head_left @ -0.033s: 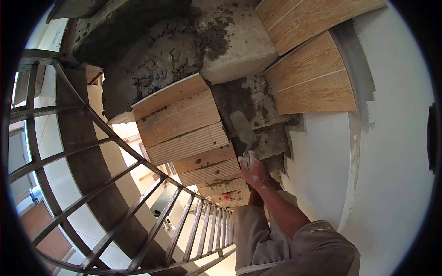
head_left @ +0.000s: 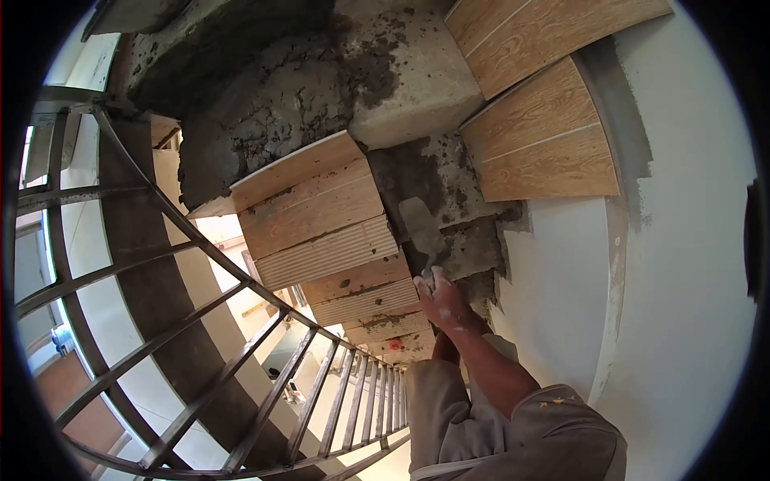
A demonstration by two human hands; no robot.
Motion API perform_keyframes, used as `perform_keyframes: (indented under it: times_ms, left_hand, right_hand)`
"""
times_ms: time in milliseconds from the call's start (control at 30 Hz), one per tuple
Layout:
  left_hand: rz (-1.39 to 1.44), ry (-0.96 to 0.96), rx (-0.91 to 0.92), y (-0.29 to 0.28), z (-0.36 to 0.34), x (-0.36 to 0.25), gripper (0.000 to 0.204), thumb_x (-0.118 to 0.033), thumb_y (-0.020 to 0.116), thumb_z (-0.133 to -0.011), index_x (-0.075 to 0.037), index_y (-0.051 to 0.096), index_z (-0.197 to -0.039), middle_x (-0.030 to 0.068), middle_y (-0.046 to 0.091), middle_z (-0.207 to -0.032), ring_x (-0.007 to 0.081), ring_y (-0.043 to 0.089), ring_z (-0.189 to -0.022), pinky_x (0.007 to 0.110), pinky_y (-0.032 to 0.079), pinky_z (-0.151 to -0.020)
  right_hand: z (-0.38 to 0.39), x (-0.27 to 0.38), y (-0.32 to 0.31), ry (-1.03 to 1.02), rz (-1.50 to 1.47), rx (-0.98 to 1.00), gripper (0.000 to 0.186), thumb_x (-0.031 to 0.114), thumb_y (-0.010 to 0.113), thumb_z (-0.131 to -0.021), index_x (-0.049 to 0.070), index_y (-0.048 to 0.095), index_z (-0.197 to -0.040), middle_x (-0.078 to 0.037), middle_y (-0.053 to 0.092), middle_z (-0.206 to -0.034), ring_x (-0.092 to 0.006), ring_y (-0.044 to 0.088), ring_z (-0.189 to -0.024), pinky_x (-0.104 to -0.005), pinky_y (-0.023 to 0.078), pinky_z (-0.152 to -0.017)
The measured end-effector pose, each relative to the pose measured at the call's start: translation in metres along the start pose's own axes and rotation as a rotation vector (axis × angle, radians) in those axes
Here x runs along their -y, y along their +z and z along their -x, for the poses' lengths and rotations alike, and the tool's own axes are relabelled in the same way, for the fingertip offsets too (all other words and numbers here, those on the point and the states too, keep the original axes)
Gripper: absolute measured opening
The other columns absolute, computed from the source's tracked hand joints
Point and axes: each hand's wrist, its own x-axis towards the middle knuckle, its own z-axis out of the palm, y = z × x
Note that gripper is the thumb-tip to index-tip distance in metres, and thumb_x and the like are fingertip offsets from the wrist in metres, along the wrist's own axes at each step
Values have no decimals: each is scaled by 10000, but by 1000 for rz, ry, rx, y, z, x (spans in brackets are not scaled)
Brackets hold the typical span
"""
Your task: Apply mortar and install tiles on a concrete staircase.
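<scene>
In the head view, my right hand [head_left: 445, 301] grips a trowel [head_left: 421, 220] by its handle, with pale residue on the fingers. The trowel's blade is over a dark, mortar-stained step [head_left: 473, 252]. Just left of it, wood-look tiles [head_left: 309, 208] with ribbed edge strips form stair treads. Part of my left forearm [head_left: 443, 346] shows behind my right arm; the left hand's fingers are hidden.
A curved metal railing [head_left: 216, 252] runs down the left beside an open drop. Lumpy grey mortar [head_left: 281, 104] covers the upper step, beside bare concrete [head_left: 409, 80]. More wood-look tiles [head_left: 537, 136] lean at upper right near the white wall [head_left: 682, 280].
The trowel blade has shifted very slightly downward with my right hand still on the handle. The rest looks the same.
</scene>
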Motion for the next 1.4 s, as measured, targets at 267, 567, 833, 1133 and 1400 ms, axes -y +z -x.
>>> perform_keyframes:
  times_ms: [267,567,833,1133,1400]
  left_hand:
    - [37,-1,21,1,3,-4,1044,-161,908,-722,-41,225,-1503,255,560,-1136,326,663,-879,415,667,-683]
    - [-100,73,1,3,1,5,1058,-261,913,-722,-3,240,-1497,265,565,-1136,326,675,-881,408,659,-695]
    - [-50,57,18,10,6,-5,1042,-258,900,-741,21,235,-1493,260,571,-1085,308,676,-842,368,657,-649]
    - [-113,100,-6,2,1,-11,1030,-251,905,-733,27,249,-1477,220,592,-1038,297,677,-786,375,664,-640]
    - [-29,109,5,10,7,-3,985,-234,900,-744,22,275,-1462,233,601,-1041,285,665,-751,372,648,-606]
  right_hand:
    - [-37,17,-4,-51,-240,38,425,441,442,-1042,39,569,-986,-18,477,-670,-133,483,-585,-333,447,-573]
    - [-120,23,-12,165,-528,539,489,512,449,-1033,47,537,-910,9,454,-609,-93,421,-476,-283,365,-445]
    - [-152,33,7,186,-386,509,488,510,493,-1016,40,536,-892,-10,473,-593,-118,441,-432,-312,374,-416]
    - [-164,21,54,126,-24,401,543,577,477,-1002,47,589,-965,-54,454,-567,-186,456,-444,-408,393,-442]
    - [-158,25,30,287,-202,413,483,580,495,-993,112,611,-968,-39,472,-597,-179,470,-463,-428,374,-446]
